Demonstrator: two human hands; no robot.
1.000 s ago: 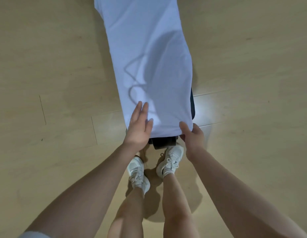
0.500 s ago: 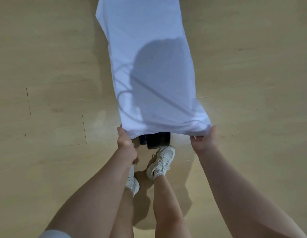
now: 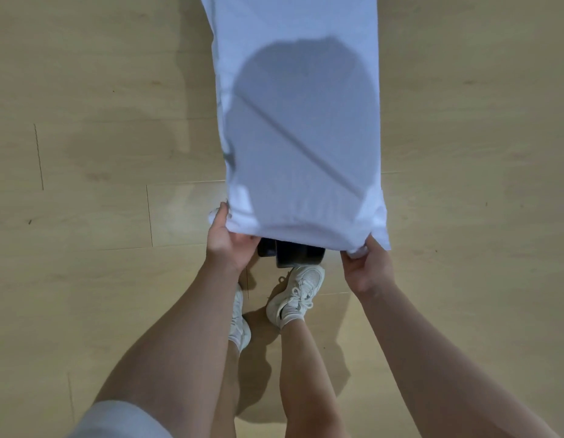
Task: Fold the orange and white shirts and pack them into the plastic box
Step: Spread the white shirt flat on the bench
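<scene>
Your left hand (image 3: 227,245) grips the near left corner of the white shirt (image 3: 301,121), fingers tucked under the hem and thumb on top, cloth bunched slightly at the pinch. Your right hand (image 3: 366,268) pinches the near right corner, fingers curled round a small wad of fabric. The shirt is already folded into a long narrow strip, roughly rectangular, running away from you to the top edge of the head view; its far end is cut off. Fabric is soft, matte knit, smooth across the middle with a few fine wrinkles along the near hem, which is lifted between your hands. A rounded shadow with a diagonal line falls across the middle of the cloth. Under the raised hem a dark object (image 3: 291,252) shows, glossy black with rounded corners; you can't tell what it is since most of it is covered. Just below it, your white laced sneakers (image 3: 298,290) stand on the wood floor (image 3: 100,153), pale planks with visible seams and a low sheen. A light grey sleeve edge (image 3: 122,420) shows at bottom left. The orange shirt and the plastic box don't show in this view.
</scene>
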